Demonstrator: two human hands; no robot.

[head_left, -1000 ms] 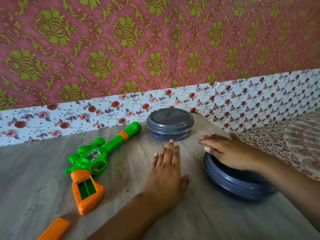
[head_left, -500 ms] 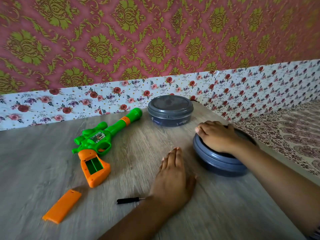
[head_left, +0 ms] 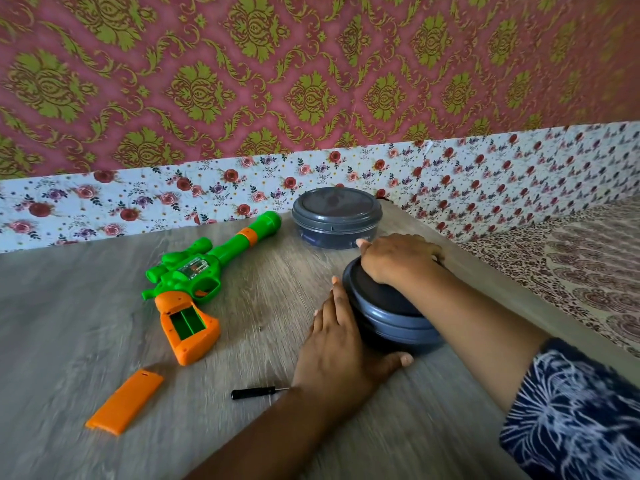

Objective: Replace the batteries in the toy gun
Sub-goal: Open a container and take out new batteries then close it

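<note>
- The near grey tub is partly covered: the right hand lies over the top of its lid, and the left hand hides its left wall.
- What is inside either tub cannot be seen; the far grey tub has its lid on and stands at the back of the table by the wall.
- No batteries are visible anywhere.
- The small black screwdriver lies flat near the left wrist; its metal tip runs under the forearm and is cut off from view.
- The left side of the picture is slightly blurred, so fine detail on the orange cover is hard to make out.
- The toy gun lies flat on its side on the table, left of both tubs and apart from both hands.
- Its long axis runs diagonally: the green barrel points up and right toward the far tub, with the muzzle just beside it, and the orange grip points down toward the near edge.
- The battery slot in the grip is uncovered and faces up, showing a green, empty interior; the orange cover lies loose below and left of the grip.
- The right hand grasps the near tub's lid from above, fingers curled over its far rim.
- The left hand presses against the tub's side with fingers straight and the thumb spread along its base.
</note>
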